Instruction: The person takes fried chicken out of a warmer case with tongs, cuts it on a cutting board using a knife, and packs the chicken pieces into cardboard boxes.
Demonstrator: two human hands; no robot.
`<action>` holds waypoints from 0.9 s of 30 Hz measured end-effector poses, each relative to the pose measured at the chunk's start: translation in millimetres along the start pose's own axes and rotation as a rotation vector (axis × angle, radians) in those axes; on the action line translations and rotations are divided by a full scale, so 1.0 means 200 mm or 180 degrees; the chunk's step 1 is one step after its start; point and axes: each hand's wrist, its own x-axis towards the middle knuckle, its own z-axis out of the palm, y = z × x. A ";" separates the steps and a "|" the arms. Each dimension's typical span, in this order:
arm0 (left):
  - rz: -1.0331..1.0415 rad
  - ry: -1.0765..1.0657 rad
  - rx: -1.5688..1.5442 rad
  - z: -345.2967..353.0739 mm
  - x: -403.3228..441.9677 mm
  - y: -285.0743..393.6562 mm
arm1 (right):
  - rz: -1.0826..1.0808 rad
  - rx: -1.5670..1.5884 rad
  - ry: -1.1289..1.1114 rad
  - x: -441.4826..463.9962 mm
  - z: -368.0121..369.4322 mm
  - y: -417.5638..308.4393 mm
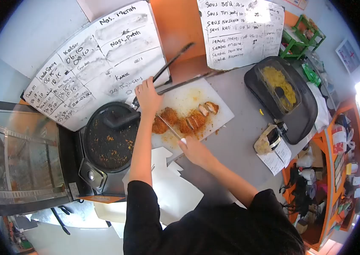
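Note:
My left hand (148, 97) is closed around a pair of dark tongs (173, 61), whose two arms spread apart toward the whiteboard. My right hand (195, 151) grips the white handle of a knife (170, 126). The blade slants up and left across breaded fried chicken on a white cutting board (218, 98). Beside the blade lie a whole-looking piece of fried chicken (170, 114) and a sliced piece (192, 122). A few cut slices (209, 109) with pale meat showing rest farther right. Crumbs are scattered over the board.
Left of the board, a black round pan (107, 146) holds crumbs. Open white cardboard boxes (180, 195) lie near my body. At right, a black pan (307, 123) carries a clear container of yellow food (280, 87), near a paper slip (275, 158). Handwritten whiteboards (124, 55) stand behind.

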 end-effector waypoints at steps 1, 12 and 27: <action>-0.0018 0.0144 -0.0005 -0.01 0.01 -0.01 | 0.0033 0.0007 -0.0090 0.00 0.01 -0.01; -0.0158 -0.0237 0.0005 0.08 -0.09 -0.10 | 0.0263 0.0209 -0.0295 0.05 0.11 -0.01; 0.0543 -0.0454 0.0064 0.03 -0.19 -0.04 | 0.0503 -0.0510 -0.0174 -0.16 0.05 0.16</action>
